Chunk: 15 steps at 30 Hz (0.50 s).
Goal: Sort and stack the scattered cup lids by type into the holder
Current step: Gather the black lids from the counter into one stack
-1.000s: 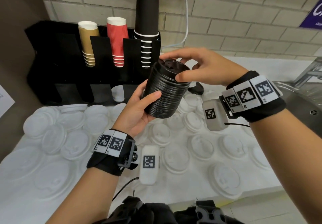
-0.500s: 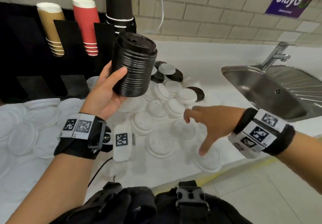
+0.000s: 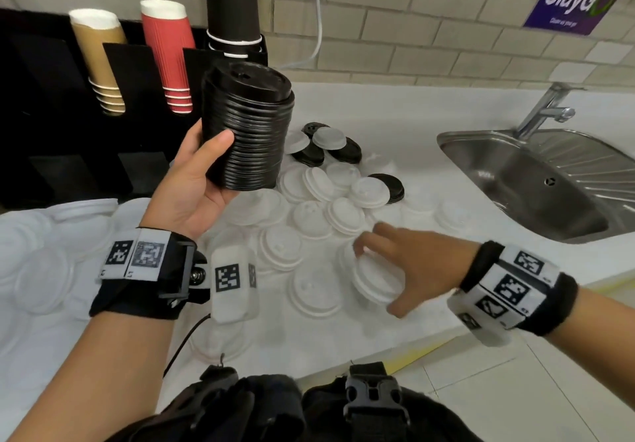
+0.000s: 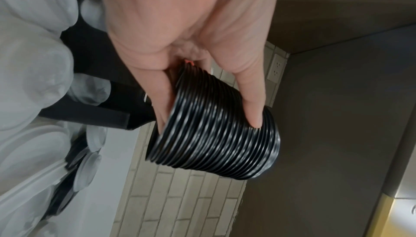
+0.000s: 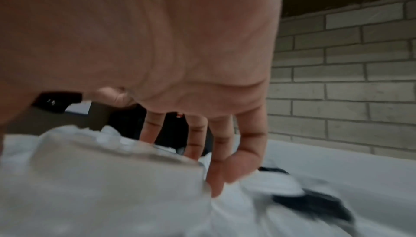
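Presently: left hand clamped round 1 stack of black lids, upright above the counter, just right of the black holder. Right hand, fingers spread, over 1 white lid; grip cannot be told. Loose black lids at 12 o'clock from it; sink at 2 o'clock.

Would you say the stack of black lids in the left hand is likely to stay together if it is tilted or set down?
The stack of black lids looks tightly nested, so it probably holds together. It already leans in the left hand without slipping. Tall and narrow, it may tip among the loose white lids.
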### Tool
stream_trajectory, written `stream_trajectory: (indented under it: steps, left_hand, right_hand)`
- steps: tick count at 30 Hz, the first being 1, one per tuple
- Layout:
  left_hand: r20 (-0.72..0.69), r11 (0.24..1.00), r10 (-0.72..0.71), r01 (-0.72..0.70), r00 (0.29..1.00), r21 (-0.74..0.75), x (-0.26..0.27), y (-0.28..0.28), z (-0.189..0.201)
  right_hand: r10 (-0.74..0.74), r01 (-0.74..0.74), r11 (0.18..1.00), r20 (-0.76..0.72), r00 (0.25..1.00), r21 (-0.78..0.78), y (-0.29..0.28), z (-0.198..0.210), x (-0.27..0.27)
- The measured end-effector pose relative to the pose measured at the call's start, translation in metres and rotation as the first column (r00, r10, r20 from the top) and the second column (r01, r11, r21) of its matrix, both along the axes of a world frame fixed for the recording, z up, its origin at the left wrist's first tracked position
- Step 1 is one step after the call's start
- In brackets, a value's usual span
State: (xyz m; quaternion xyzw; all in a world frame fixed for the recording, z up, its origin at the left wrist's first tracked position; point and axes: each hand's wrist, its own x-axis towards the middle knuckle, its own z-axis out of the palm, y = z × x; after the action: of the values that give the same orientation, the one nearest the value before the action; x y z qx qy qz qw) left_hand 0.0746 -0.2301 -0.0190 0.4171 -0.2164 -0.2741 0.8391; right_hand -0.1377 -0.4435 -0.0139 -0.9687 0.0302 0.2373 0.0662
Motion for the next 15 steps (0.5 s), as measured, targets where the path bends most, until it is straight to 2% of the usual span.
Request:
stream_trajectory:
  steps: [4,9,12,15]
  left_hand:
    - [-0.016,0.999,0.033,-0.034,0.999,-0.028,0.004,0.007,0.001]
    - [0.000,0.998,0.067,-0.067,0.998,-0.003,0.005,0.011,-0.001]
    - [-0.008,0.997,0.083,-0.083,0.997,-0.002,0.007,0.011,-0.002]
    - [0.000,0.997,0.083,-0.083,0.997,0.001,0.008,0.009,-0.003]
  right_hand:
    - [0.057,-0.060,0.998,0.209,0.976,0.008,0.018,0.007,0.057]
    - [-0.050,0.027,0.997,0.338,0.940,0.073,0.004,0.010,0.094]
    - [-0.227,0.186,0.971,0.346,0.910,0.147,-0.041,0.017,0.104]
    - [-0.418,0.428,0.904,0.210,0.884,-0.001,-0.094,0.013,0.112]
